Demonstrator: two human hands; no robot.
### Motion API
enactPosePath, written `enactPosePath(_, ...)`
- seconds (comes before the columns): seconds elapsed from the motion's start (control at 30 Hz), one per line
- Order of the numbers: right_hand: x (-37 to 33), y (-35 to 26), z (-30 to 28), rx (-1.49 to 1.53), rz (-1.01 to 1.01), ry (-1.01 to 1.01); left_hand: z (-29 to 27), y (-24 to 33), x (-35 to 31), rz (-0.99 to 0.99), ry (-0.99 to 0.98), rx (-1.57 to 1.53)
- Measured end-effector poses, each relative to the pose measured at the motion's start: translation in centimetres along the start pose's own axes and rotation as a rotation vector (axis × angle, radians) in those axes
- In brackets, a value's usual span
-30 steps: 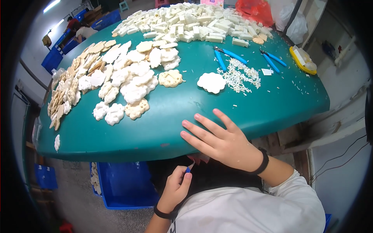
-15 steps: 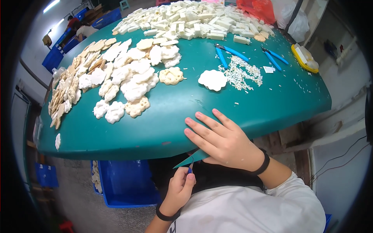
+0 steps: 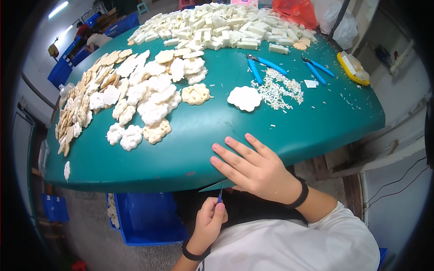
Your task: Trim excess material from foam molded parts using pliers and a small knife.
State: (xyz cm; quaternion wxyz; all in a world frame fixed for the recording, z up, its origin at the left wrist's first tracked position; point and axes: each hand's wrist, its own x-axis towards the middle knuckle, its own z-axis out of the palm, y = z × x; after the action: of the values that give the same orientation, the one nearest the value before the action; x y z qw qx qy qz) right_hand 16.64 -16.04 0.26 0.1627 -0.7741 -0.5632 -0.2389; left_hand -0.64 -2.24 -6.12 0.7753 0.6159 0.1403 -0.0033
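My right hand rests palm down at the near edge of the green-covered table. Its fingers are spread and straight; the thumb is mostly hidden below the edge. Just beside it, a pointed flap of the green cover sticks out over my lap. My left hand is closed around a slim blue-handled tool, held upright with its thin dark tip at the flap. Too little of the tool shows to tell its kind.
Flat scalloped cream and white pieces are heaped at left, with one single white piece nearer the middle. Hollow pale blocks pile up at the back. Two blue-handled nippers lie by small white scraps. A blue crate stands below.
The flap of green cover beside my right hand now shows narrower and flatter. The blue tool in my left hand stands more upright. My right hand keeps nearly the same place on the edge.
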Motion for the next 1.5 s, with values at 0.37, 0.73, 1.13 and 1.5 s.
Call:
enactPosePath(0.37, 0.4, 0.3, 0.2, -0.075, -0.011, 0.015, -0.7, -0.2, 0.0, 0.006, 0.018, 0.059)
enactPosePath(0.73, 0.9, -0.9, -0.2, -0.212, 0.05, -0.048, -4.2, 1.9, 1.6, 0.042, 0.05, 0.409)
enactPosePath(1.13, 1.1, -0.7, 0.0, -0.178, 0.074, 0.038, -4.7, 2.7, 3.3, 0.235, 0.149, 0.625)
enactPosePath(1.5, 0.7, -0.7, 0.7, -0.188, 0.094, 0.114, -5.7, 3.0, 2.8, 0.137, 0.191, 0.751)
